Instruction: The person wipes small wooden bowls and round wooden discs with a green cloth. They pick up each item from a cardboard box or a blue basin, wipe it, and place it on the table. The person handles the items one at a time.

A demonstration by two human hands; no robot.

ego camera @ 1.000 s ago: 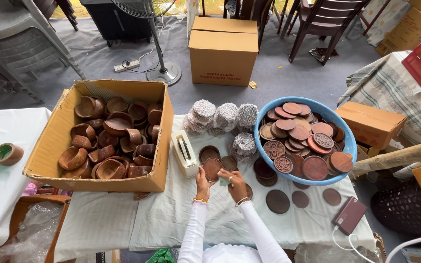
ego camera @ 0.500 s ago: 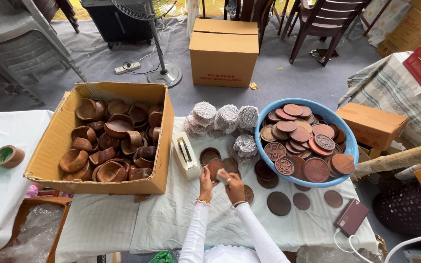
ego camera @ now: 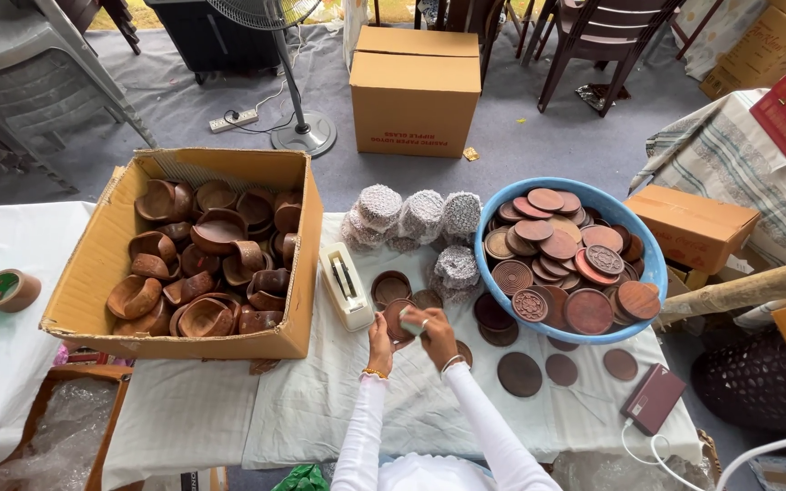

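Head view, 1 camera: I see my left hand [ego camera: 380, 335] curled around the edge of a round brown wooden disc [ego camera: 397, 317], tilted just above the white cloth [ego camera: 320, 400] beside the tape dispenser [ego camera: 345, 285]. My right hand [ego camera: 436, 331] has slid left since the previous frame, its fingers [ego camera: 422, 320] bent and pinching a small pale green piece [ego camera: 410, 325] flat on the disc's face. The piece has gone from raised between the hands to touching the disc. The blue tub [ego camera: 652, 273] and cardboard box [ego camera: 102, 264] are unchanged.
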